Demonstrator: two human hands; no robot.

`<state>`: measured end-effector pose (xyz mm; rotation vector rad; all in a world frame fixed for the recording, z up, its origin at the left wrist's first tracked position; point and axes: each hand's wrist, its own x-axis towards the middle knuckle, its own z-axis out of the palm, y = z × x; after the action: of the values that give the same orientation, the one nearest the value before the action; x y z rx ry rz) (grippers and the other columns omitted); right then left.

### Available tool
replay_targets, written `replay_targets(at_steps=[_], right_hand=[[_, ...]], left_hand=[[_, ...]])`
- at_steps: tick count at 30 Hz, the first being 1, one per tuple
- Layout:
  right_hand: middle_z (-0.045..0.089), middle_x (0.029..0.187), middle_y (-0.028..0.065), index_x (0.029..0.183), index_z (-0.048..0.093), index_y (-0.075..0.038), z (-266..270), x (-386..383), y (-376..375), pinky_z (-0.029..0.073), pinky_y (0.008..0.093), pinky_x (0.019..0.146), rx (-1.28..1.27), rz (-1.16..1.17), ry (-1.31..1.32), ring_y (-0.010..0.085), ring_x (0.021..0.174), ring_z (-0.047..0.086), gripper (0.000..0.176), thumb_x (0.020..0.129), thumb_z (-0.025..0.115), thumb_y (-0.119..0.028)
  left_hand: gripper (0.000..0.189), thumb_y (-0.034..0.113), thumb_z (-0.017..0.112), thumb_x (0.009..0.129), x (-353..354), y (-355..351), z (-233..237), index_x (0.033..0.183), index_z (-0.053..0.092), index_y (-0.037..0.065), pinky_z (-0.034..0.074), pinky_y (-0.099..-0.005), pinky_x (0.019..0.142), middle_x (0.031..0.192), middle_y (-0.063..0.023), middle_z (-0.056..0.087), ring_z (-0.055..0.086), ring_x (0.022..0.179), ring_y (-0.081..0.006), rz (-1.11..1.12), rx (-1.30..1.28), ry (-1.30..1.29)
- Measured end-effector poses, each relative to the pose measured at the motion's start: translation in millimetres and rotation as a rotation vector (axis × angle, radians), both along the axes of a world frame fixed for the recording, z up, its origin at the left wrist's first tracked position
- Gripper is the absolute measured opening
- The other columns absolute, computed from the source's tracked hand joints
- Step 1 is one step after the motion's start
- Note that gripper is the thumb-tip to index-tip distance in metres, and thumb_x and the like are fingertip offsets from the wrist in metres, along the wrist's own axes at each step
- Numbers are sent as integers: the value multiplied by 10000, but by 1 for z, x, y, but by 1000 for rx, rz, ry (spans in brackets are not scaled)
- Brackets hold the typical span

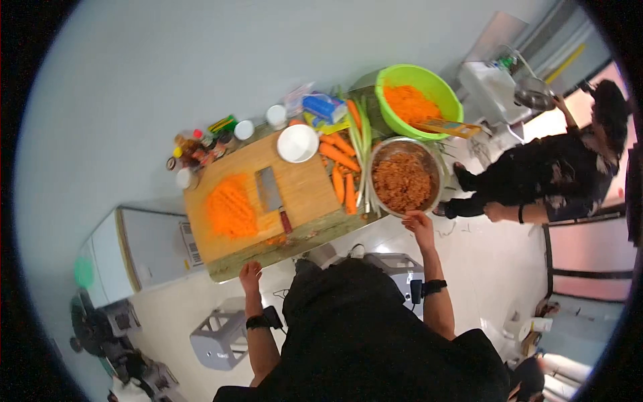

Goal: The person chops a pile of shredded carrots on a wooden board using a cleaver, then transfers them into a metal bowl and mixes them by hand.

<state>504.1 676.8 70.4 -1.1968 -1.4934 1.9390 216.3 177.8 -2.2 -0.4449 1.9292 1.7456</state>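
Note:
My right hand (419,224) is at the near rim of a metal bowl (440,190) full of reddish-brown minced filling, its fingers closed on the edge. Empty, my left hand (250,275) hovers at the table's front edge with its fingers loosely apart. Beyond it, a heap of shredded carrot (231,209) lies on a wooden cutting board (305,191). A cleaver (269,191) with a dark red handle rests flat beside the heap. Whole carrots (339,155) and green onions (364,144) lie between the board and the metal bowl.
A green basin (453,94) holds more shredded carrot, with a wooden tool (445,127) across its rim. A white bowl (298,143) sits on the board. Seasoning bottles (191,151) line the back. Grey stools (218,340) stand below. Another person (549,171) holds a pan (534,93) at right.

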Motion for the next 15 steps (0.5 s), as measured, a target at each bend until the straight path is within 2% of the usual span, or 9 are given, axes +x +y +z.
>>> replay_targets(at_steps=[4,6,9,12,15], right_hand=[[677,976,96,1079,602,-32,-9,-15,-19,536,300,748,-32,95,-5,205,872,677,156,976,557,-139],[679,983,101,1087,597,-33,-12,-31,-29,540,300,742,-61,157,9,209,876,677,164,980,556,-150],[679,1011,112,1105,593,-30,-17,-66,-48,551,322,769,-194,399,-58,218,885,677,177,971,564,-142],[692,967,89,1116,607,-55,-21,-104,-68,549,303,794,-141,483,-18,190,902,687,199,981,553,-191],[689,970,86,1116,615,-57,-17,-143,-85,552,313,800,-169,406,-38,189,900,685,211,975,562,-205]], left_hand=[[215,280,589,968,1,4,8,978,656,76,496,-238,656,880,-27,669,636,784,-105,20,-1,34],[226,285,580,973,-5,-1,7,976,654,72,494,-236,673,882,-25,671,637,796,-102,-40,-1,12],[227,276,565,977,-11,-14,8,976,655,68,489,-237,659,882,-22,671,636,789,-101,9,28,22],[215,252,541,979,-23,-31,10,990,653,68,489,-242,646,882,-25,672,643,782,-109,47,35,-4],[223,257,533,980,-40,-57,6,1016,647,69,489,-238,635,886,-29,675,655,782,-128,119,111,-64]])
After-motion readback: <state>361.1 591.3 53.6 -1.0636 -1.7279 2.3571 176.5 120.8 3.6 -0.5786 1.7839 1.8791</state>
